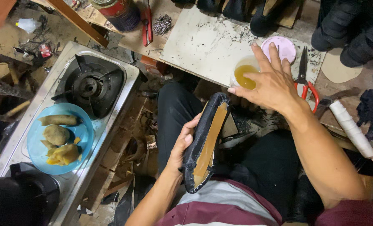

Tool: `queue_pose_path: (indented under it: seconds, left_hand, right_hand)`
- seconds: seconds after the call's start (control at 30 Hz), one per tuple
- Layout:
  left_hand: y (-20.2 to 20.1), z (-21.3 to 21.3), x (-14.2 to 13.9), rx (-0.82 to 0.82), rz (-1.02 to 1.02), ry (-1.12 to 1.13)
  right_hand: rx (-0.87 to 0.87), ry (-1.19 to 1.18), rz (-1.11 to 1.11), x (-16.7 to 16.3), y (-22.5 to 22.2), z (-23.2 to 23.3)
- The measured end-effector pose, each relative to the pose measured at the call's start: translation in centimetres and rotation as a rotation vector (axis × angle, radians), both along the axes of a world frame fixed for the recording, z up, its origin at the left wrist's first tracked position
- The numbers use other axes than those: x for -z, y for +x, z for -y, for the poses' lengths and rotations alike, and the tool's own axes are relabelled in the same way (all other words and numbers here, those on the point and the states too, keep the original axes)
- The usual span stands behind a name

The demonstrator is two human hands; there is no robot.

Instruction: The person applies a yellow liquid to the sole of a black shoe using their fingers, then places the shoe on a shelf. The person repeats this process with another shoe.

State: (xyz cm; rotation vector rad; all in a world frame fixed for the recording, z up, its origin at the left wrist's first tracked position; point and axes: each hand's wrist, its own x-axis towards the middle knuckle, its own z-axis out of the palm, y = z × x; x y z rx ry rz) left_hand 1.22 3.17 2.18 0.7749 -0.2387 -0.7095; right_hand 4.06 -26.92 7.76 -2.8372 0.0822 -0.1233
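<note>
My left hand [182, 144] grips a black shoe upper [197, 146], sole side up, with a tan insole [211, 140] showing along its middle. It rests over my lap in dark trousers. My right hand [270, 81] reaches forward with fingers spread over a small clear cup of amber glue [243, 75] on the white work board [203, 42]. Fingertips touch or hover at the cup's rim; I cannot tell which.
A pink round lid [285, 46] and red-handled scissors [306, 81] lie right of the cup. A white thread roll [352, 127] lies at right. Black shoes [253, 14] line the far edge. At left, a gas stove [90, 83] holds a blue plate of food [59, 138].
</note>
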Motion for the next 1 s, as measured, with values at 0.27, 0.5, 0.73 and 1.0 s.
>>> queue_pose_path:
  seconds: [0.27, 0.5, 0.73, 1.0]
  left_hand:
    - [0.1, 0.0, 0.3, -0.011, -0.021, 0.015]
    - [-0.1, 0.2, 1.6, 0.020, -0.092, -0.002]
    - [-0.6, 0.6, 2.8, 0.033, -0.123, 0.038]
    - [-0.4, 0.9, 3.0, 0.035, -0.131, 0.051]
  right_hand:
    - [0.001, 0.014, 0.235, 0.6, -1.4, 0.4]
    - [-0.050, 0.152, 0.471, 1.6, -2.6, 0.4]
    - [0.021, 0.258, 0.465, 1.5, -3.5, 0.1]
    - [0.048, 0.329, 0.548, 0.1, -5.4, -1.8]
